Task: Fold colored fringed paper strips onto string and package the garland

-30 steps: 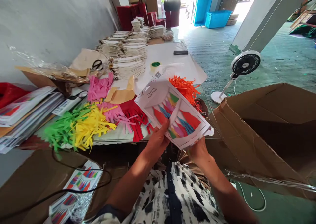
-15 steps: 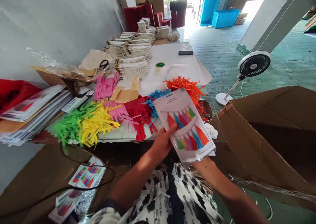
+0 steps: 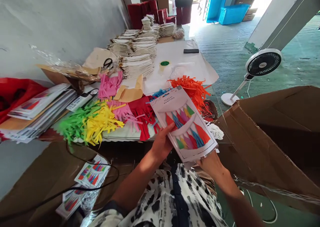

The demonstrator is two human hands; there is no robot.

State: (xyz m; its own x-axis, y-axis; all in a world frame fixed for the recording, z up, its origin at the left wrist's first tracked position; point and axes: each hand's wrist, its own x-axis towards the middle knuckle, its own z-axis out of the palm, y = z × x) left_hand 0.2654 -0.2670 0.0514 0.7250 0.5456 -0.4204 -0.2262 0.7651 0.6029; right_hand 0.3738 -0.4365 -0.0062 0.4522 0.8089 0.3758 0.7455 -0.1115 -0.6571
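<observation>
I hold a thin stack of white printed cards [image 3: 183, 122] showing coloured tassel bunting, just above my lap at the table's near edge. My left hand [image 3: 161, 143] grips the stack's left edge with the thumb on top. My right hand [image 3: 212, 163] supports it from below at the lower right corner, fingers mostly hidden under the cards. Behind the cards lie paper tassels on the table: orange [image 3: 191, 87], red [image 3: 140, 112], yellow [image 3: 101, 122], green [image 3: 72, 125] and pink [image 3: 110, 85].
A large open cardboard box [image 3: 275, 133] stands at my right. More printed cards [image 3: 86, 177] lie in a brown box at lower left. Stacks of white paper [image 3: 137, 52], scissors [image 3: 108, 63], a tape roll [image 3: 164, 64] and a phone [image 3: 191, 50] lie farther back. A white fan [image 3: 260, 65] stands on the floor.
The card stack came down from in front of the orange tassels toward my lap and turned more upright. Both hands kept their hold on it.
</observation>
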